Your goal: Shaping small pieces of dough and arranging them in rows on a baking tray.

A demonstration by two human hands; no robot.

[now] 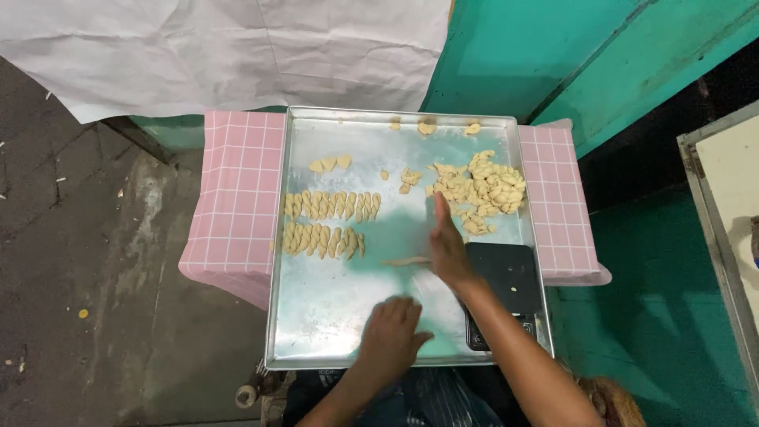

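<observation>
A thin strip of dough [407, 261] lies flat on the big metal tray [316, 316], near the middle and a bit toward the right edge. It is long and pale and points sideways. The right hand [447, 249] is just beside it, and the side of that hand seems to touch the strip's right end. The fingers of the right hand are held straight and close together, pointing to the far edge of the tray. It holds nothing that I can see.

The left hand [391, 336] is nearer the front edge of the tray, a little apart from the strip. It lies palm down on the bare metal with its fingers bent a little and loose. It holds nothing.

Past the right hand's fingertips, toward the far right corner, sits a pile of small dough bits [482, 190]. On the left side of the tray are two neat rows of twisted dough pieces [324, 223], one row behind the other. A few loose bits lie by the far edge.

A black flat thing [506, 277] rests on the tray's right front corner, under the right arm. The tray sits on a pink checked cloth [237, 198].
</observation>
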